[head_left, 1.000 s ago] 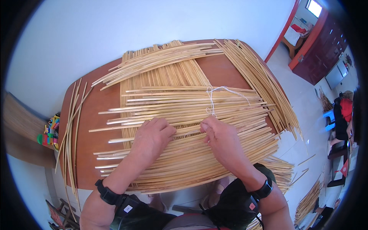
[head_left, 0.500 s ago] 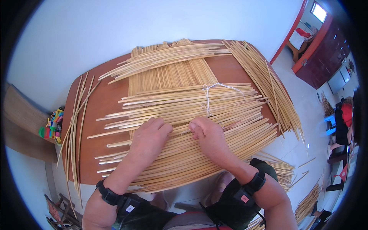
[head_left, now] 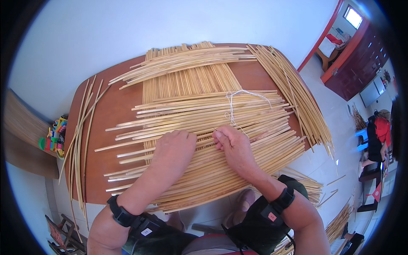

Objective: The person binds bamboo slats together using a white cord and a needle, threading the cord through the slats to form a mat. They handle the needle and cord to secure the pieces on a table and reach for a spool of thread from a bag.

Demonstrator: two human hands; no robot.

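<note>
Well, both bare hands are down among the pale sticks (head_left: pixel 208 172), which lie in a broad, close row across the table (head_left: pixel 106 102), directly under the fingers and running out past them on either side. The left hand (head_left: pixel 175 146) rests on the row with its fingers bent downward; their tips are hidden, so I cannot tell whether it grips a stick or only presses on it. The right hand (head_left: pixel 233 146) is just beside it, thumb and forefinger brought close together at the sticks, though what is between them is too small to make out. Just beyond that hand, a white string (head_left: pixel 231 104) lies looped over the row, its lower strands trailing toward the knuckles.

Beneath the far part of the row is a mat (head_left: pixel 191 80) of sticks set side by side, with a loose bunch (head_left: pixel 191 63) laid over it. A thick bundle (head_left: pixel 293 95) slants along the right side, and a few thin sticks (head_left: pixel 80 127) cross at the left end.

Over by the left wall, colourful plastic pieces (head_left: pixel 57 136) are heaped together; I can't make out what holds them. Each wrist wears a black strap (head_left: pixel 121 212), with a small label (head_left: pixel 146 232) on the device beside it, pale on the left and reddish on the right.
</note>
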